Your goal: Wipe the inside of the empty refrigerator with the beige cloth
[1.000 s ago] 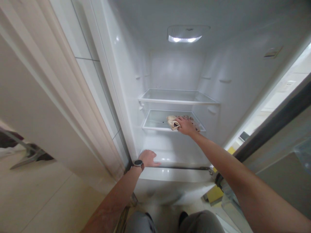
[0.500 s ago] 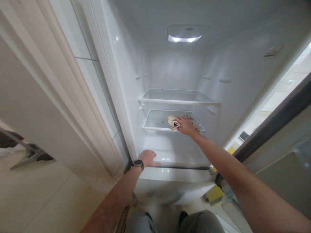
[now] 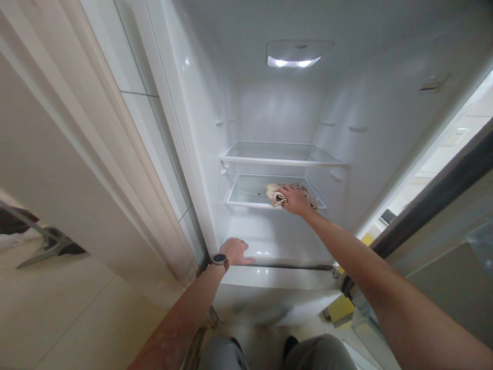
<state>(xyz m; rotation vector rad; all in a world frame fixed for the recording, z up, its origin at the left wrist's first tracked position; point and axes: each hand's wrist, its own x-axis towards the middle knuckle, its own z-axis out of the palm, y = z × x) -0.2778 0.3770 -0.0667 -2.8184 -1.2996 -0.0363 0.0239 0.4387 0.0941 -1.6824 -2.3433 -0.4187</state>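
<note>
Inside the open refrigerator, my right hand grips a bunched beige patterned cloth. The cloth rests on the lower glass shelf, close to its front right part. A small dark speck shows on the glass left of the cloth. My left hand, a dark watch at its wrist, leans on the front left edge of the refrigerator floor with thumb and fingers apart and nothing in it.
Above the cloth sits an upper glass shelf. A lit lamp is set in the ceiling. The open door stands at the right, with a yellow object below it. A pale door frame runs along the left.
Almost nothing differs. Both hands and the cloth keep their places, and the view has shifted very slightly.
</note>
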